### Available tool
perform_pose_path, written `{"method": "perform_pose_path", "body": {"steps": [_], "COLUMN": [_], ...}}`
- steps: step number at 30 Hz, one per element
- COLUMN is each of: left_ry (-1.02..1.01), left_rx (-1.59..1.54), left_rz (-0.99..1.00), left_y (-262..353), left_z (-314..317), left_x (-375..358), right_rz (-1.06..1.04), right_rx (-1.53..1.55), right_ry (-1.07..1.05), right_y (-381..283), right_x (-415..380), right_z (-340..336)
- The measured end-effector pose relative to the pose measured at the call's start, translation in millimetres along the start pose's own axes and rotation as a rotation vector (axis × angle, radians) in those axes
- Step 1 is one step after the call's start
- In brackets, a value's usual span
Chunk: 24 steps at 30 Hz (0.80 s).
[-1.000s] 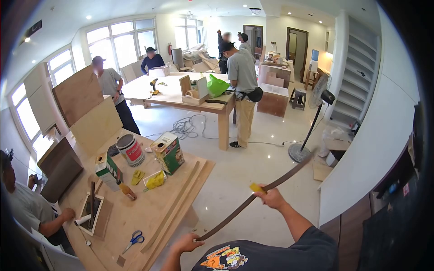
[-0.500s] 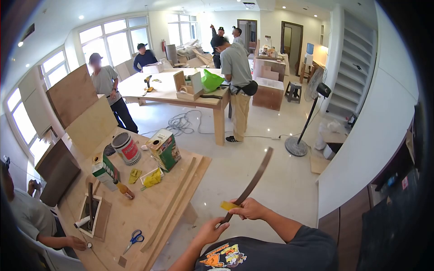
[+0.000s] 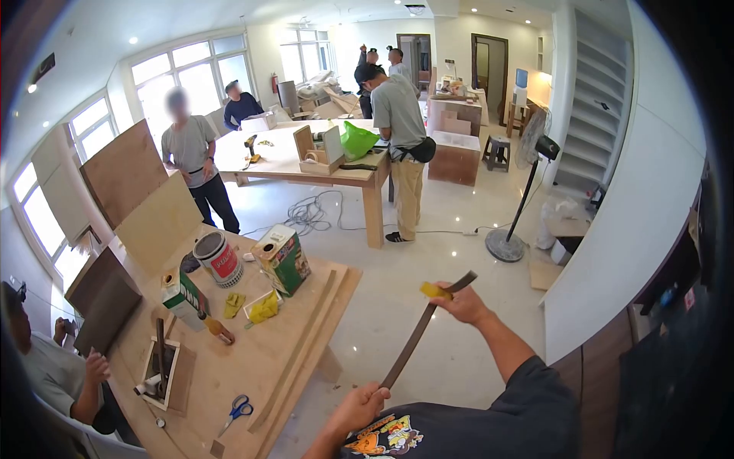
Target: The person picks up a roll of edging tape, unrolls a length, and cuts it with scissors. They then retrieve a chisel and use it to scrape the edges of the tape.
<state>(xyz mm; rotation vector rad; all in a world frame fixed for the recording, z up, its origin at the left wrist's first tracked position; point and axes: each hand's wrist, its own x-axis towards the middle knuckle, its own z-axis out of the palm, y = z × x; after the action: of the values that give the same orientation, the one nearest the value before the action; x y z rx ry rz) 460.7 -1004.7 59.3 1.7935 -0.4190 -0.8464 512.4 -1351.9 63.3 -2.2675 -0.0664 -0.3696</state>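
Observation:
A long, dark brown strip (image 3: pixel 411 349), thin and flexible like edge banding, stretches slantwise between my two hands over the floor. Its lower end is gripped by my left hand (image 3: pixel 359 408), close to my shirt. Farther up, my right hand (image 3: pixel 461 304) is closed on a small yellow piece (image 3: pixel 433 290) that lies against the strip near its far end. The palm hides part of the yellow piece, and I cannot tell whether it is sandpaper or a pad.
To my left, a plywood worktable (image 3: pixel 298 348) carries blue scissors (image 3: pixel 238 408), a bottle (image 3: pixel 217 329), tins (image 3: pixel 281 260), a paint bucket (image 3: pixel 219 258) and yellow gloves (image 3: pixel 264 307). A seated person (image 3: pixel 53 359) is beside it. Several people stand around a farther table (image 3: pixel 336 176). A fan (image 3: pixel 505 245) stands right.
My right hand has slid up and away along the strip with the yellow piece, nearing its far end. My left hand stays low. The seated person's hand has lifted off the table.

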Motion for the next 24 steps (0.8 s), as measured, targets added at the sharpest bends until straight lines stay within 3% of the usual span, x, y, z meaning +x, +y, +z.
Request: {"method": "perform_pose_path", "body": {"steps": [3,6,9,10,12,13,16,17,20,24], "left_ry": [-0.004,-0.041,-0.033,-0.076,-0.151,-0.144,-0.140,-0.148,-0.081,-0.068], "left_rx": [-0.014,-0.013,0.342,0.210,-0.048,-0.095,-0.275,-0.336,-0.429,-0.411], "left_rz": [0.028,-0.040,0.198,0.099,-0.107,-0.076,-0.026,-0.030,-0.021,0.035], "left_y": [-11.3,-6.5,-5.9,-12.3,-29.0,-24.5,-23.4,-38.0,-59.0,-39.1], "left_z": [-2.1,-9.0,-15.9,-22.0,-38.2,-38.7,-25.5,-23.6,-15.2,-0.3], "left_x": [-6.2,-20.3,-30.1,-39.9,-62.1,-57.6,-36.1,-11.7,41.7,54.2], "right_rz": [-0.099,-0.017,-0.046,-0.057,0.071,0.122,0.451,0.448,0.525,0.557], "right_rx": [-0.053,-0.076,-0.298,-0.393,-0.305,-0.265,0.284,0.481,0.623,1.065], "right_ry": [0.164,0.179,0.351,0.439,0.535,0.579,0.292,0.122,-0.359,-0.679], "right_y": [25.5,13.2,51.2,68.4,91.2,83.5,50.9,35.7,-27.0,-42.2], "right_x": [11.8,22.3,35.6,36.6,25.7,28.2,12.7,-0.7,-40.0,-71.4], "right_z": [-12.8,-43.1,-57.6,-66.9,-99.2,-110.6,-57.7,-31.4,37.2,104.8]}}
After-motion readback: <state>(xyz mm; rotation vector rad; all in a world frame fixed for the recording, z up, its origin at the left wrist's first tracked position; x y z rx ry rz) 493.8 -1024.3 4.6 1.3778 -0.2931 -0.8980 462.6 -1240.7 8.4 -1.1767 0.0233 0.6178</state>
